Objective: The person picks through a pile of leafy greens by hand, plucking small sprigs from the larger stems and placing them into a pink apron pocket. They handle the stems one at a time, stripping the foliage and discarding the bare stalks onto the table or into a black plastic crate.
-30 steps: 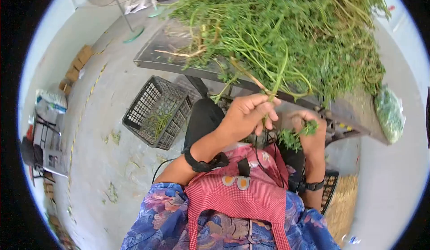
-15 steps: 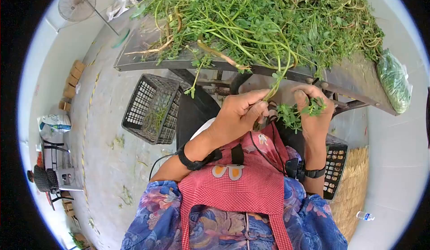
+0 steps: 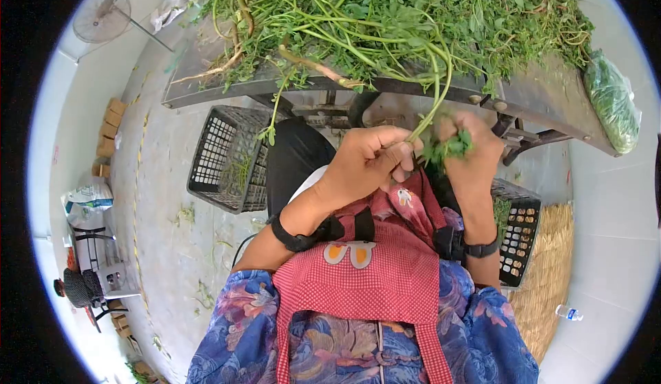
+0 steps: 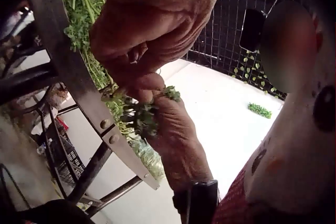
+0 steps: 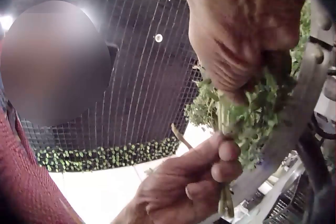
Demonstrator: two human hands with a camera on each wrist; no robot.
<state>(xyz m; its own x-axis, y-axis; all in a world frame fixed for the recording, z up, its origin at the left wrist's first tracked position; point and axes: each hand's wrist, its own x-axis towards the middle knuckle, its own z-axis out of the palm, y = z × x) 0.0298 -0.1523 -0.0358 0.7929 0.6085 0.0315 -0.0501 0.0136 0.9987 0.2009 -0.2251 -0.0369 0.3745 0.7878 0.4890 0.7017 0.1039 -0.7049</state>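
In the head view my left hand (image 3: 375,157) pinches a few green stems (image 3: 435,112) between thumb and fingers, their long ends running up toward the table edge. My right hand (image 3: 475,153), slightly blurred, is close beside it and holds leafy sprigs (image 3: 447,148) in its curled fingers. The right wrist view shows the pinched stems (image 5: 226,203) poking out below the left fingers, with the right hand (image 5: 244,35) just above among leaves. Across the table (image 3: 551,95) spreads a large heap of leafy greens (image 3: 413,26).
A black crate (image 3: 231,160) with some stems in it stands on the floor at left. Another crate (image 3: 516,239) is at right, beside a straw-coloured bundle (image 3: 551,274). A bag of greens (image 3: 613,102) hangs at the table's right corner. A brown root (image 3: 320,71) overhangs the front edge.
The head view has shifted, so the table sits higher and farther left. My right hand has moved in closer to the left with its sprigs; the left hand keeps its pinch on the stems.
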